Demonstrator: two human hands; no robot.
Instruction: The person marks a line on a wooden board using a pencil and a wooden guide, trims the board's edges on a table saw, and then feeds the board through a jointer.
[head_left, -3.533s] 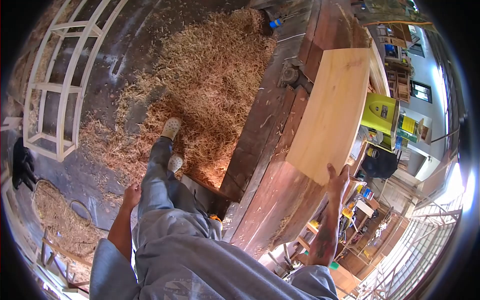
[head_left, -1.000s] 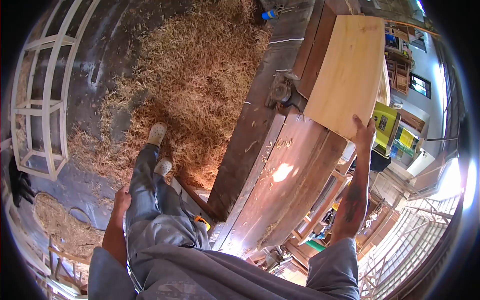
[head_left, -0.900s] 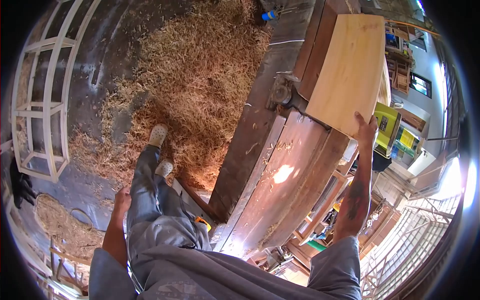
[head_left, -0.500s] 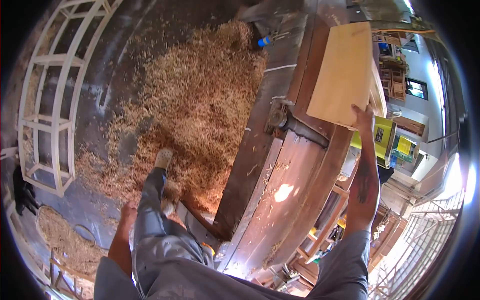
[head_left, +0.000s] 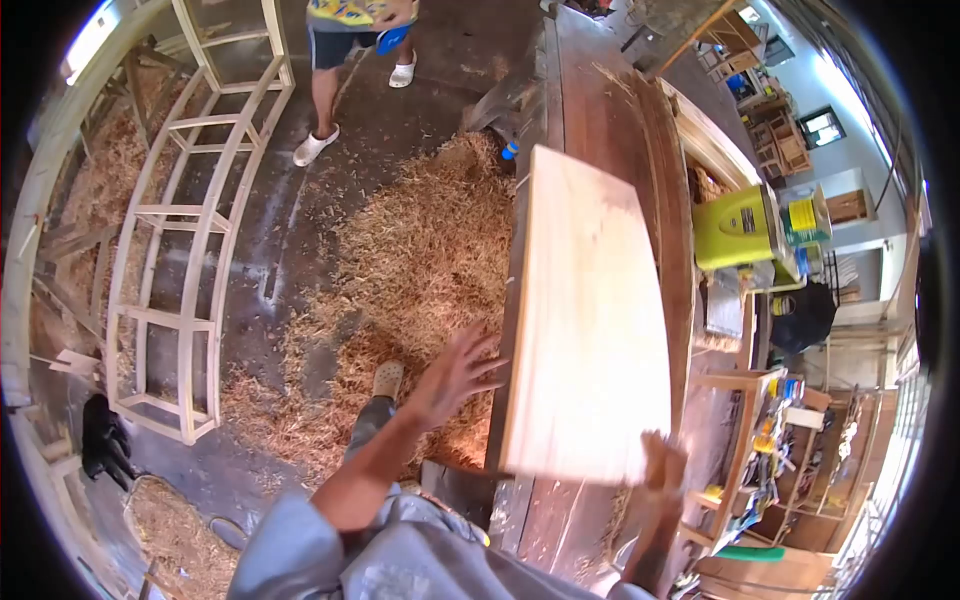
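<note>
A broad, pale wooden board lies over the long reddish-brown machine bed, tilted in the view and covering the bed's middle. My right hand, slightly blurred, is closed on the board's near right corner. Beside the board's left edge, my left hand is open, its fingers spread towards the wood; whether the fingertips touch it is hard to tell. The part of the bed with the dark cylinder is hidden beneath the board.
Wood shavings heap on the floor left of the bed. A slatted wooden frame stands farther left, near a black animal. Another person stands ahead. A yellow-green container sits right of the bed, before cluttered shelves.
The board has come from the far right of the bed back towards me, with my right hand on it. My left hand has risen from my side to the board. Another person has come into view.
</note>
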